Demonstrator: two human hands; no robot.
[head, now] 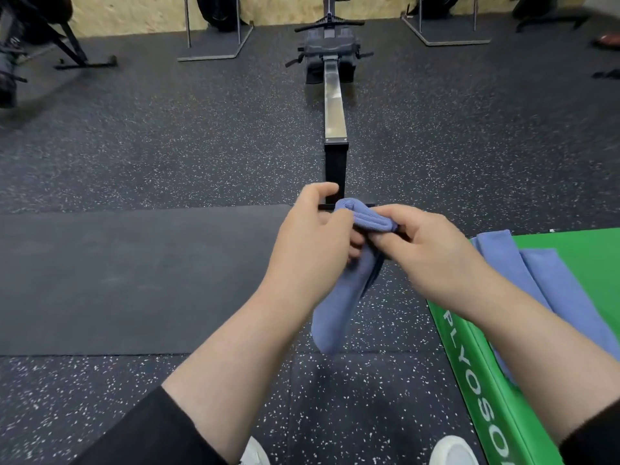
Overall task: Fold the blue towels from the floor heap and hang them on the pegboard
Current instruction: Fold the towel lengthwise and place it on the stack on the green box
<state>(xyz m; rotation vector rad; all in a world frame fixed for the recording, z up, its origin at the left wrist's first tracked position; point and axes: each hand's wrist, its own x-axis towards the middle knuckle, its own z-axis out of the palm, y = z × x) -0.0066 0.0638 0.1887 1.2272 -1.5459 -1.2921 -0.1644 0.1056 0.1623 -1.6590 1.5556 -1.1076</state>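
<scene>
Both hands pinch one blue towel [339, 297] mid-air at its bunched top fold, left hand [315, 236] and right hand [426, 250] close together, tail dangling above the speckled floor [201, 129] left of the green plyo box [503, 380], so loosening either pinch likely spills the fold.

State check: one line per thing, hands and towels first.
left hand: grips the held towel
right hand: pinches the held towel's folded top
held towel: folded, hanging off the floor
two blue towels: lying flat on green box
green box: on floor
black mat: flat on floor
</scene>
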